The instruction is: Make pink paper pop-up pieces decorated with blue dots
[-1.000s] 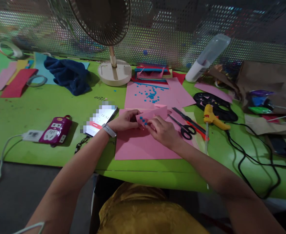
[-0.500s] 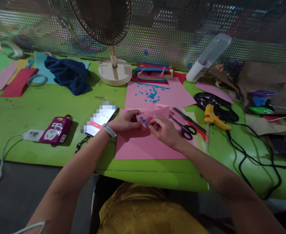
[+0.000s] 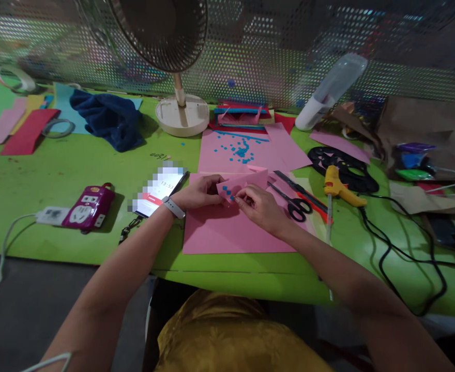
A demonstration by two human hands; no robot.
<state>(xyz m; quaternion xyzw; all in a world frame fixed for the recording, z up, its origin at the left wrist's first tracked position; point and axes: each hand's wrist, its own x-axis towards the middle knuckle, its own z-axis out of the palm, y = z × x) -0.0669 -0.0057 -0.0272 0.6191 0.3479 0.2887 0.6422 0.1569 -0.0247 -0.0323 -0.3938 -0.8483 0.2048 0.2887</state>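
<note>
My left hand grips the left end of a folded pink paper piece, thumb in front and fingers behind. Several small blue paper squares sit on its front face near that end. The fingertips of my right hand are pinched together against the paper, beside the lowest blue square. Whether they hold a square is too small to make out. Below both hands lies a flat pink sheet. Farther back, many loose blue squares are scattered on another pink sheet.
Black scissors and a cutter knife lie right of my hands. Beyond them are a yellow glue gun with a black cord and a black mask-like shape. A phone, purple power strip and fan stand left.
Almost nothing differs. Both hands stay on the pink paper, and my right fingertips remain by the blue squares. The view has shifted very slightly.
</note>
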